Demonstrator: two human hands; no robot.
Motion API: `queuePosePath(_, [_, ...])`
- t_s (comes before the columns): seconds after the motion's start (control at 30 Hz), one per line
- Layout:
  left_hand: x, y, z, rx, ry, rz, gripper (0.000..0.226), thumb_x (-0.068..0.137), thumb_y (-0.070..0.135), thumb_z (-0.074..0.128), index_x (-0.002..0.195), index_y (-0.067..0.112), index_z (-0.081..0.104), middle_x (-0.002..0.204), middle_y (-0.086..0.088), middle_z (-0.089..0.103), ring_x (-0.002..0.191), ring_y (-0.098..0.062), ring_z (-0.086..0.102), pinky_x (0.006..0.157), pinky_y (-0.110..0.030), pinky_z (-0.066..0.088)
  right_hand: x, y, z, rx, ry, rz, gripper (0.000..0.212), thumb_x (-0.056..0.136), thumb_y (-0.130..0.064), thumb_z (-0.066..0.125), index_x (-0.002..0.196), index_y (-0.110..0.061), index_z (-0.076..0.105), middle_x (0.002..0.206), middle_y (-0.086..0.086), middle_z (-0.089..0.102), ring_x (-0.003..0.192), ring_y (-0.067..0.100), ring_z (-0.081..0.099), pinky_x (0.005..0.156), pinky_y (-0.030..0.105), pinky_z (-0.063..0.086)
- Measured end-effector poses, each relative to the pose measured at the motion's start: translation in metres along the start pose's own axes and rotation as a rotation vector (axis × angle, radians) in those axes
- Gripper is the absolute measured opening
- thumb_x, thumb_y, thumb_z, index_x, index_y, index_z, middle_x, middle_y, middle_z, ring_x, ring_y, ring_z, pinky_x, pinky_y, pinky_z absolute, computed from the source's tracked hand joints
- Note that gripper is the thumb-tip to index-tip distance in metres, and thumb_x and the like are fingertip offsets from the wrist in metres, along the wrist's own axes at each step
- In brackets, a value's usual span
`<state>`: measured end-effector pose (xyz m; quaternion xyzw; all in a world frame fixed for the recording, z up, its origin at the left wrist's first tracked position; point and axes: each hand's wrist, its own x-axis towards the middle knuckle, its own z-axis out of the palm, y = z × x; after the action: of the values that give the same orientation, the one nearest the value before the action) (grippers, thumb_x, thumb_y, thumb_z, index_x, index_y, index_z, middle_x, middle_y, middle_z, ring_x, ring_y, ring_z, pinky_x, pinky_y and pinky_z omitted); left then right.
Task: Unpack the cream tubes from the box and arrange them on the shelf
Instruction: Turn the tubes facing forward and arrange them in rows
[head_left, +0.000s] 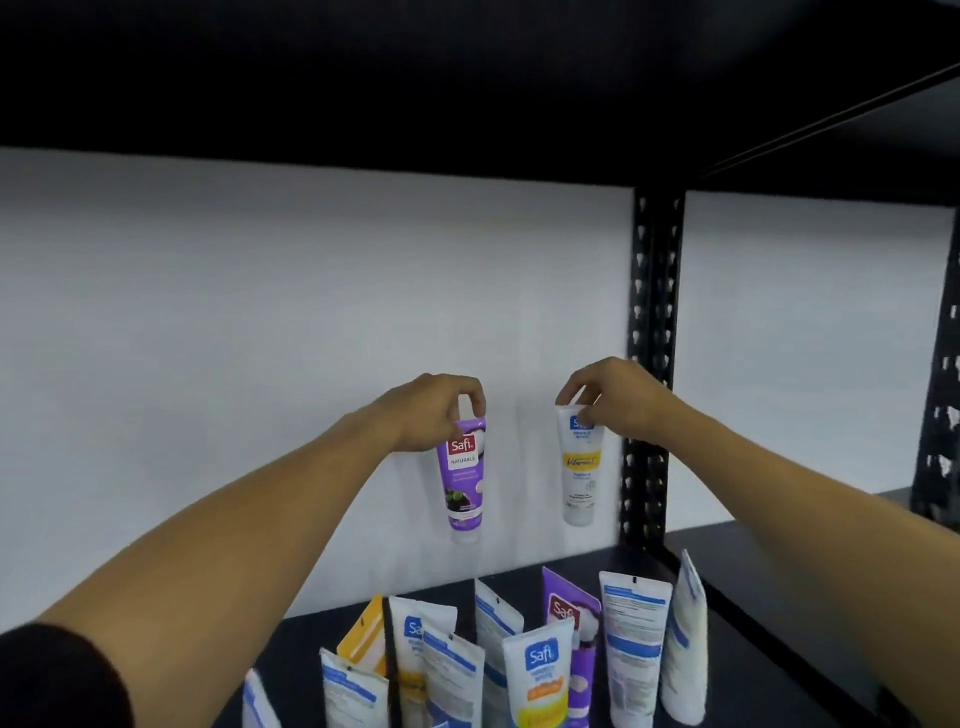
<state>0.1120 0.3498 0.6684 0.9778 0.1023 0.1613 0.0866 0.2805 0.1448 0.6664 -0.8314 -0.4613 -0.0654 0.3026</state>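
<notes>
The left hand (426, 410) pinches a purple tube (464, 475) by its crimped end and the right hand (610, 397) a white tube (580, 464), both hanging cap-down above the tubes (550, 654) standing on the shelf (737, 597).

Black metal shelf (769, 618) with perforated upright post (652, 364) just beside the right hand (618, 400), cluster of cream tubes (519, 660) standing cap-down below both hands

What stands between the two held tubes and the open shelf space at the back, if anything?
Nothing visible. The purple tube in the left hand and the white tube in the right hand hang above the bare rear of the shelf; the standing tubes sit nearer the front.
</notes>
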Motion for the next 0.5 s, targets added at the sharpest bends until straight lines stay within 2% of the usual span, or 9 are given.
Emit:
queuePosePath(0.07, [0.016, 0.008, 0.016, -0.010, -0.017, 0.020, 0.021, 0.089, 0.015, 0.062, 0.102, 0.031, 0.057, 0.082, 0.010, 0.062, 0.090, -0.016, 0.065, 0.071, -0.034, 0.055, 0.003, 0.024, 0.002, 0.019, -0.003, 0.020, 0.031, 0.078, 0.002, 0.072, 0.089, -0.026, 0.075, 0.084, -0.004, 0.073, 0.076, 0.007, 0.067, 0.061, 0.016, 0.046])
queuePosePath(0.2, [0.041, 0.020, 0.042, -0.012, -0.043, 0.050, 0.024, 0.089, 0.011, 0.061, 0.101, 0.032, 0.057, 0.081, 0.008, 0.064, 0.088, -0.014, 0.065, 0.072, -0.037, 0.055, 0.006, 0.065, 0.013, 0.046, -0.030, 0.066, 0.032, 0.079, 0.005, 0.070, 0.086, -0.026, 0.074, 0.084, -0.003, 0.074, 0.069, 0.002, 0.066, 0.057, 0.013, 0.044])
queuePosePath(0.33, [0.058, 0.025, 0.064, -0.017, -0.064, 0.064, 0.022, 0.089, 0.015, 0.062, 0.102, 0.032, 0.056, 0.083, 0.009, 0.065, 0.090, -0.013, 0.065, 0.074, -0.038, 0.057, 0.008, 0.097, 0.028, 0.063, -0.073, 0.092, 0.032, 0.079, 0.006, 0.070, 0.088, -0.024, 0.074, 0.086, -0.001, 0.073, 0.082, 0.011, 0.069, 0.065, 0.019, 0.050])
queuePosePath(0.5, [0.071, 0.028, 0.083, -0.026, -0.091, 0.077, 0.020, 0.090, 0.019, 0.065, 0.104, 0.031, 0.056, 0.085, 0.009, 0.065, 0.095, -0.013, 0.065, 0.072, -0.035, 0.058, 0.013, 0.122, 0.044, 0.060, -0.107, 0.117, 0.030, 0.081, 0.006, 0.070, 0.089, -0.022, 0.074, 0.088, 0.000, 0.070, 0.084, 0.013, 0.067, 0.063, 0.017, 0.047])
